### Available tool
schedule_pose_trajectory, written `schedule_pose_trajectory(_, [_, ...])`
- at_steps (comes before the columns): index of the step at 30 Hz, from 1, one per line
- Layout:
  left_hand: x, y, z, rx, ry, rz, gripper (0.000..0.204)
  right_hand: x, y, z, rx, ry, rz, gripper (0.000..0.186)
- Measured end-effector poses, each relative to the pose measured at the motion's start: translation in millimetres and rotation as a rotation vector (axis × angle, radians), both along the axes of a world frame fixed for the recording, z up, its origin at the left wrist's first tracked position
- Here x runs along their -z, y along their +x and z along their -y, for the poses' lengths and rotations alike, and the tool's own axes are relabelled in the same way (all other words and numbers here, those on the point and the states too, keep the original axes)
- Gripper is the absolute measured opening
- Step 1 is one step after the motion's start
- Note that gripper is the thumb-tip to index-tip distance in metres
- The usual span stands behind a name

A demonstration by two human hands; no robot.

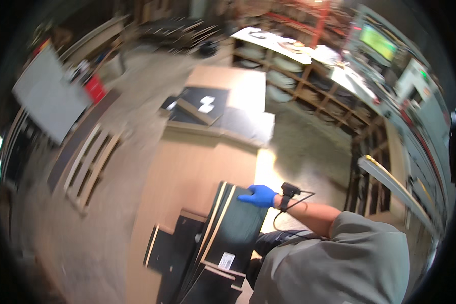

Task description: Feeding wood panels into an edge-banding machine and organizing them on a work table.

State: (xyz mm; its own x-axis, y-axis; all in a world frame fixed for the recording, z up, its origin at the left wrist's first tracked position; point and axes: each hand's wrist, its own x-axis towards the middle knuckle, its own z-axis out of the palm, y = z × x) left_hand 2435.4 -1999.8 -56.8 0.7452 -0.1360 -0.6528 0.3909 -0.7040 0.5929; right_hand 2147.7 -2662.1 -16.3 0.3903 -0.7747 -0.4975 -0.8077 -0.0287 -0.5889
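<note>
My right hand (pixel 258 196), in a blue glove, grips the upper right end of a stack of dark boards (pixel 240 223) with pale edges; a white label sits on the top board. A small black device with a cable (pixel 290 191) is strapped to that wrist. More dark pieces (pixel 180 243) lie left of and below the stack on a long light-wood panel (pixel 182 167). My left hand is not visible.
Farther along are stacked panels (pixel 225 76) with dark pieces on top. A pallet (pixel 93 169) and leaning sheet (pixel 50 96) stand left. Cubby shelving (pixel 289 76), a machine with a screen (pixel 377 43) and a long rail (pixel 395 187) occupy the right.
</note>
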Motion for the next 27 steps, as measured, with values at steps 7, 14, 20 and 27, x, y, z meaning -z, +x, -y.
schedule_pose_trajectory(7, [-255,-81,304,0.57,0.599,0.288,0.054,-74,-142,68,0.14,-0.018,-0.004,0.086])
schedule_pose_trajectory(14, [-173,-137,431,0.272,0.065,0.264,0.072,-63,-317,205,0.321,-0.257,0.085,0.078])
schedule_pose_trajectory(20, [-12,-99,604,0.657,-0.02,0.386,0.073,-115,-503,317,0.517,-0.301,0.117,0.076])
schedule_pose_trajectory(27, [-188,-356,916,0.932,-0.112,0.224,0.063,-137,-723,370,0.831,-0.425,0.08,0.067])
